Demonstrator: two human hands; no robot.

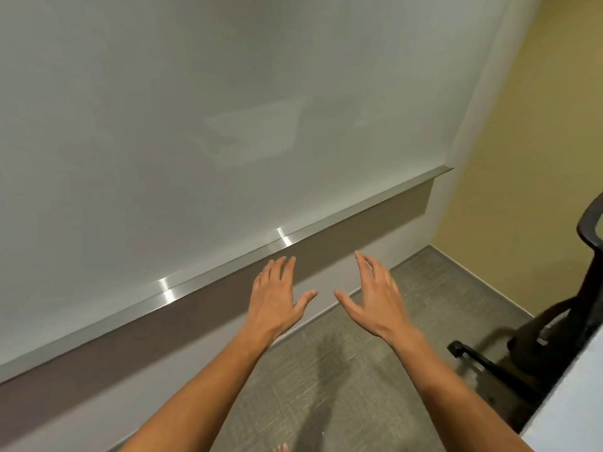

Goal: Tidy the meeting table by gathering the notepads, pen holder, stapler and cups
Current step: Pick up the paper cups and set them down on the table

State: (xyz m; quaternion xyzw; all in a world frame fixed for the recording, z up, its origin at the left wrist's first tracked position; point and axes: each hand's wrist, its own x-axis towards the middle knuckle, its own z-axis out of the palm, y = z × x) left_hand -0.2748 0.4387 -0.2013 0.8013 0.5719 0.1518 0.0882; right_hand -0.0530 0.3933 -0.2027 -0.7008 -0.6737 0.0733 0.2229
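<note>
Both arms are stretched out in front of me, palms down, over a grey carpet. My left hand [275,295] is spread flat with its fingers apart and holds nothing. My right hand [372,293] is beside it, also spread and empty, thumbs pointing toward each other with a small gap between them. No notepad, pen holder, stapler or cup is in view. Only a white corner of a table [574,406] shows at the lower right edge.
A large whiteboard [228,125] with a metal ledge [228,272] fills the wall ahead. A black office chair [554,327] stands at the right against a yellow wall [528,158]. Grey carpet [326,370] lies below my arms.
</note>
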